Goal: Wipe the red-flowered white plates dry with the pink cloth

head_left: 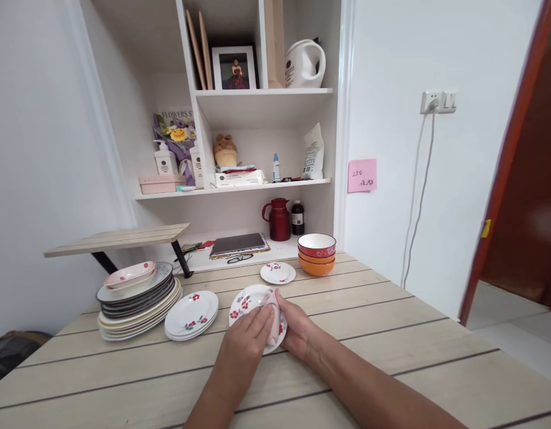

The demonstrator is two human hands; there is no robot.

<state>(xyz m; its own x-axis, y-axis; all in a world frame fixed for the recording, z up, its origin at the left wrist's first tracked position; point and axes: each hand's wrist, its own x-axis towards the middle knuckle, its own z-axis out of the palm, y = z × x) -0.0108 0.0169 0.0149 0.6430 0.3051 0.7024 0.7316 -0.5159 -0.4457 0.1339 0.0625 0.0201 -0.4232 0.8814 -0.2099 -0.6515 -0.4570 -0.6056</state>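
Note:
A small white plate with red flowers [245, 304] is tilted up off the wooden table [392, 333], near its middle. My right hand [300, 333] grips the plate's right edge. My left hand [244, 348] presses a pink cloth [272, 319] against the plate's face, fingers closed on it. Left of the plate lies a short stack of matching flowered plates [191, 314]. Behind it one more small flowered plate [278, 273] lies alone.
A tall stack of large plates [136, 301] topped by a pink dotted dish sits at the table's left. Stacked red and orange bowls [317, 253] stand at the back. Shelves with a kettle, jug and bottles rise behind. A wooden riser [118, 238] stands at left.

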